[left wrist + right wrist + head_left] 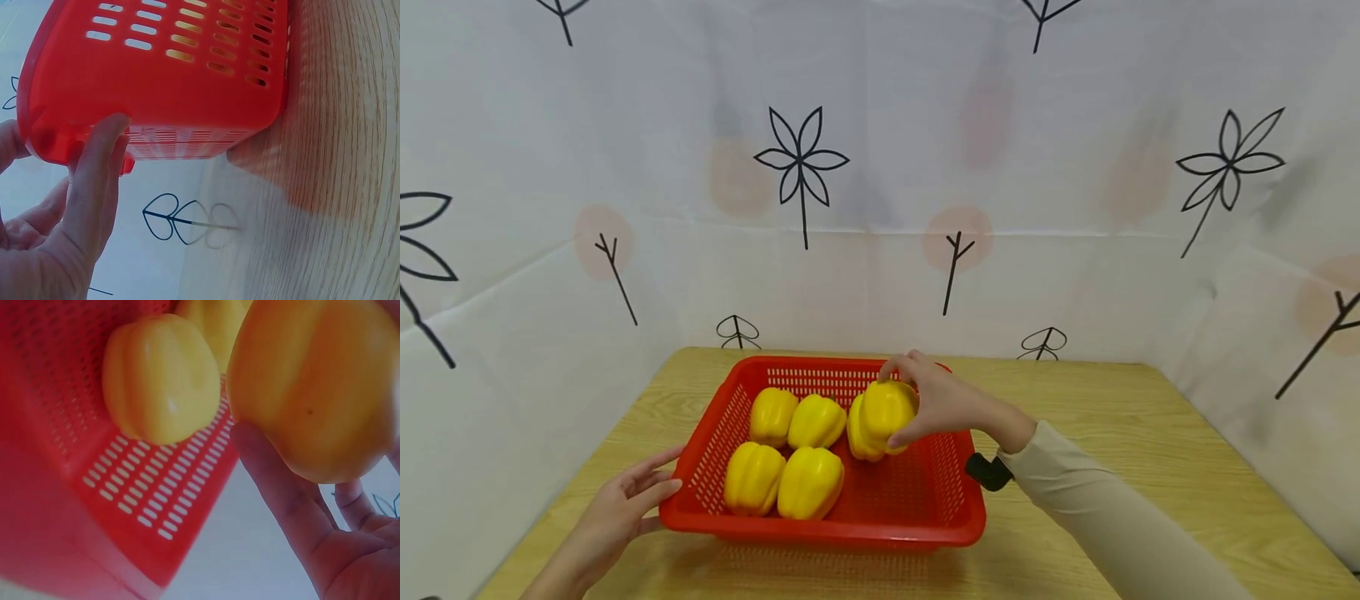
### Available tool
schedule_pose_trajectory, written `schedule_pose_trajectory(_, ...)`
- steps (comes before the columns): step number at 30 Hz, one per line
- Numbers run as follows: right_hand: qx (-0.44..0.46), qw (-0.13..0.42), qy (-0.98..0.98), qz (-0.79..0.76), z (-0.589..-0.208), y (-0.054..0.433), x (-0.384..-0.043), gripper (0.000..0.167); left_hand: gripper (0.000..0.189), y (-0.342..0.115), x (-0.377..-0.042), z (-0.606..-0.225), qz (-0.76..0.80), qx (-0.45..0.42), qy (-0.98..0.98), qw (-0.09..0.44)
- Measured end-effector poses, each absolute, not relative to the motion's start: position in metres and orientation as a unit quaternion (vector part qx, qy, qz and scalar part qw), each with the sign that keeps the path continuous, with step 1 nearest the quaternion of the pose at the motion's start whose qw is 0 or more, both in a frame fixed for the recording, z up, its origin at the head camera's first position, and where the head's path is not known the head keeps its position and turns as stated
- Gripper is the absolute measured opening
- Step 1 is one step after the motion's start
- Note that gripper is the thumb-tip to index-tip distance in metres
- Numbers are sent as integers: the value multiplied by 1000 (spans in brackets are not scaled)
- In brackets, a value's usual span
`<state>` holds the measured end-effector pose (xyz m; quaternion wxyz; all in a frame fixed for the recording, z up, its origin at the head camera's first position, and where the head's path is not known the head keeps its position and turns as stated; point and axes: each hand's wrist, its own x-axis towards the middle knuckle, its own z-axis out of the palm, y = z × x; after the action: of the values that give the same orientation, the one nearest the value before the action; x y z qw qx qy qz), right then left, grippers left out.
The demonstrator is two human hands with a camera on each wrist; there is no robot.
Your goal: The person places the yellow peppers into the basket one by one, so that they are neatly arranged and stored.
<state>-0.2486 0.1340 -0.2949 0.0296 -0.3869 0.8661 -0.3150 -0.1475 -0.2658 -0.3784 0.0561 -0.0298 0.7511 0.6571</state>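
Observation:
A red plastic basket (831, 533) with slotted walls stands on the table and holds several yellow bell peppers. My left hand (617, 508) grips its rim at the left side; in the left wrist view, fingers (94, 169) press the outer wall below the rim. My right hand (936, 400) holds one yellow bell pepper (891, 410) between thumb and fingers, above the right half of the basket. Behind it, partly hidden, is another bell pepper (861, 433). The right wrist view shows the held pepper (319, 387) close up, near a pepper (161, 378) inside the basket.
More bell peppers, among them a front one (811, 483) and a back one (773, 415), sit in the basket's left half. The wooden table (1090, 400) extends to both sides. A white patterned cloth (880, 167) hangs behind it and along the sides.

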Motion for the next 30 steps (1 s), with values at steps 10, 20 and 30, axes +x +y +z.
schedule_pose_trajectory(10,-394,98,864,-299,-308,114,-256,65,61,-266,-148,-378,654,-33,754,54)
schedule_pose_trajectory(20,-382,159,875,-251,-319,97,-258,63,62,-265,-148,-379,650,-44,757,52)
schedule_pose_trajectory(30,-352,237,881,-211,-333,86,-252,63,56,-266,-147,-379,657,-32,752,50)
